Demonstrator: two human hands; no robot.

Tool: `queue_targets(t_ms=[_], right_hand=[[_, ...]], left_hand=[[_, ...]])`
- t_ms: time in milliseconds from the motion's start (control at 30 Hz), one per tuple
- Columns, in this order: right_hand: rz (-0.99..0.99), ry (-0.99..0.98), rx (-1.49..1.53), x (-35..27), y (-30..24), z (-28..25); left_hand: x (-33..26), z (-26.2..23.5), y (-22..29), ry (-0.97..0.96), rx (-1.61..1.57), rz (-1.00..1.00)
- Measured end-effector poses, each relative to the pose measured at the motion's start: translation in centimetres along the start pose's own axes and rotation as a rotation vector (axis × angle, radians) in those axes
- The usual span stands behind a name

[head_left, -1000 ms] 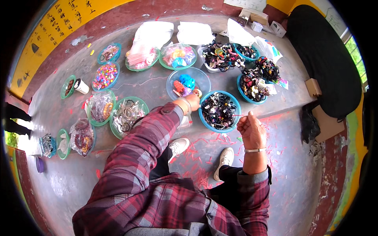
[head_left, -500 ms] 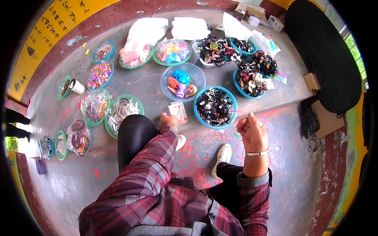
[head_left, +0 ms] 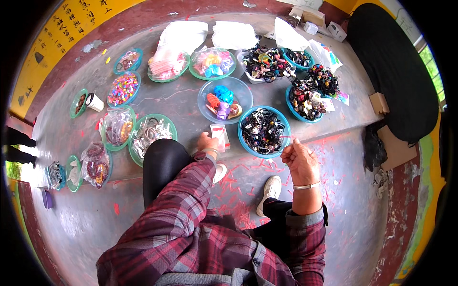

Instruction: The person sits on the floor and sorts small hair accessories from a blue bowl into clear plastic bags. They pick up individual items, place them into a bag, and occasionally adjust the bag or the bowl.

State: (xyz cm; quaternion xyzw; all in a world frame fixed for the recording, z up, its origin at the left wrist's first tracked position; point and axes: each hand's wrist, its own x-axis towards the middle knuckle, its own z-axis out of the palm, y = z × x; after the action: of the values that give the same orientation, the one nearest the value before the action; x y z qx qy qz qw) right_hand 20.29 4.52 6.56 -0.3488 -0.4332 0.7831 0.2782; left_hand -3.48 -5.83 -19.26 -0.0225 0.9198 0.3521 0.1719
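Observation:
My left hand [head_left: 207, 142] is closed on the edge of a small clear plastic bag [head_left: 220, 137] with white and red on it, above the grey ledge beside my bent knee. My right hand [head_left: 301, 162] is raised with thumb and forefinger pinched together, just right of a blue bowl [head_left: 288, 139] of dark hair ties. Whatever the pinch holds is too small to make out; a thin reddish line shows near the fingertips. Beyond the bag stands a clear bowl [head_left: 202, 107] with blue, orange and purple hair accessories.
Several bowls of hair ties, beads and bagged pieces line the ledge, among them a green bowl [head_left: 175, 136] of pale bands. White bags [head_left: 234, 35] lie at the back. Red scraps [head_left: 229, 190] litter the floor. A black oblong object [head_left: 393, 71] stands at the right.
My right hand has moved slightly left, toward the bowl of dark hair ties. The small bag in my left hand has turned more upright. The whole view has shifted a little.

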Motion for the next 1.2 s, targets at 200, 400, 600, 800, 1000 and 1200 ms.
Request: queue_targets(t_ms=[200,400,600,800,1000,1200], right_hand=[[0.003,0.003,-0.030,0.0,0.3,0.0],[0.007,0.007,-0.062,0.2,0.5,0.9],[-0.029,-0.010,-0.248,0.5,1.2,0.6],[-0.098,-0.077,-0.610,0.6,3.3,2.0],[-0.258,-0.096,-0.587,1.2,5.2,2.3],[-0.272,-0.072,-0.586,1.7,5.5,1.9]], left_hand=[[-0.5,-0.1,0.0,-0.051,0.078,0.186],[-2.1,0.5,0.4,-0.233,-0.496,0.197],[-9.4,-7.7,6.8,-0.651,-0.612,0.126],[-15.3,-13.9,12.0,-0.790,-0.862,0.442],[-15.3,-14.3,11.8,-1.003,-0.917,0.343],[-15.4,-14.2,12.1,-1.142,-1.117,0.204]])
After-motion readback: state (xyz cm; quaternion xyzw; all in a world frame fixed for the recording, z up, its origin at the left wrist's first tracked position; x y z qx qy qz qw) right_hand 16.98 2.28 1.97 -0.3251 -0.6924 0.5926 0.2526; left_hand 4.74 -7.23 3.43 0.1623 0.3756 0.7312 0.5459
